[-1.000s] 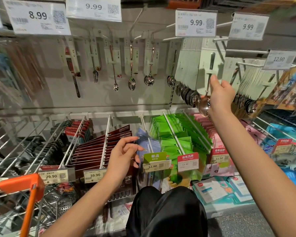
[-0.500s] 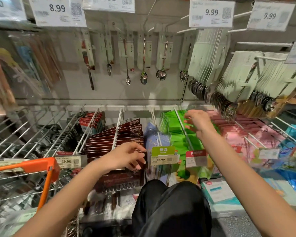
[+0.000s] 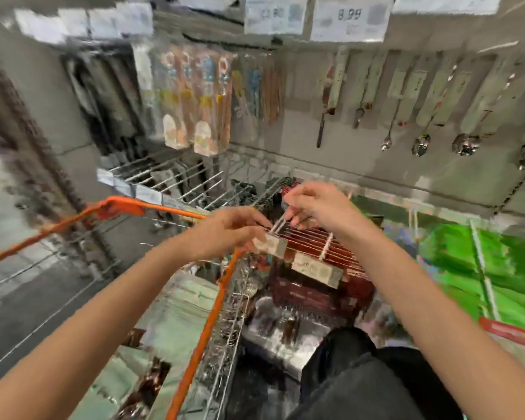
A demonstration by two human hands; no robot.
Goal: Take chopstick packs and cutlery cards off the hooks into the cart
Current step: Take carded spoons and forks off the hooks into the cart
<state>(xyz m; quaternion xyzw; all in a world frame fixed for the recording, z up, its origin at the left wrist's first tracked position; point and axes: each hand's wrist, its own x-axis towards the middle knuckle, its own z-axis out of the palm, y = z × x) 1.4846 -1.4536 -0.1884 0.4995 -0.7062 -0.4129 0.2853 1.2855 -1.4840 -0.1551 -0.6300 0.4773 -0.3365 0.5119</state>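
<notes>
At the hooks point(image 3: 278, 227), red packs point(image 3: 315, 247) are reached by both hands point(image 3: 225, 230), fingers curled, grip unclear through blur; cards point(image 3: 176, 322) already lie in the cart point(image 3: 200, 334), many packs left.

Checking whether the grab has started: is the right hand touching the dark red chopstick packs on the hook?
Cannot tell. In the blurred head view the right hand hovers over the dark red chopstick packs, fingertips at the hook wires; contact is smeared.
</notes>
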